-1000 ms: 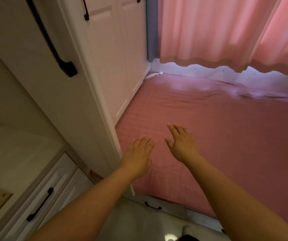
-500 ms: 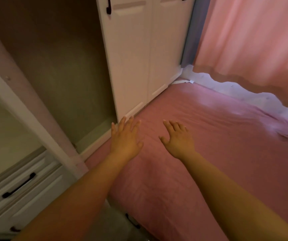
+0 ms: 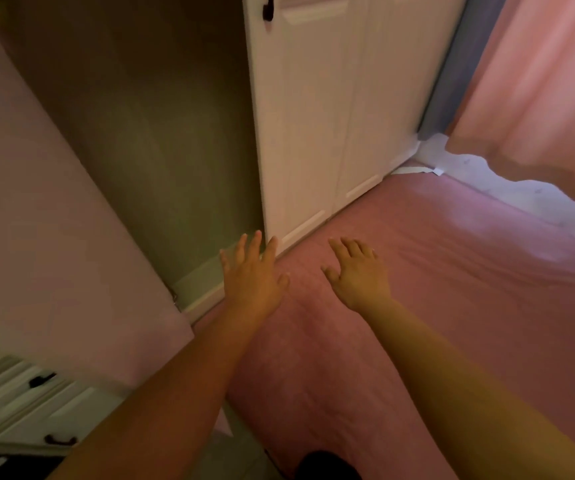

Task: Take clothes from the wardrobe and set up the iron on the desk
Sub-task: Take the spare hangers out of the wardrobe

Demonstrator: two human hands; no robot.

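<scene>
- Pink quilted bed cover [image 3: 435, 306] adjoins open white wooden wardrobe [image 3: 314, 116].
- Left hand [image 3: 252, 275]: outstretched, fingers straight, holding nothing.
- Right hand [image 3: 359, 273]: outstretched, fingers spread, holding nothing.

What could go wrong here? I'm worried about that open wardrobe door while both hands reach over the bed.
The open wardrobe door stands close beside the left arm, so it could get bumped. Both the left hand and right hand are empty, and no clothes show in the dim compartment.

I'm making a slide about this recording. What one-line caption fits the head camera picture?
Both hands, left and right, reach open over a pink bed toward an open wardrobe.
</scene>
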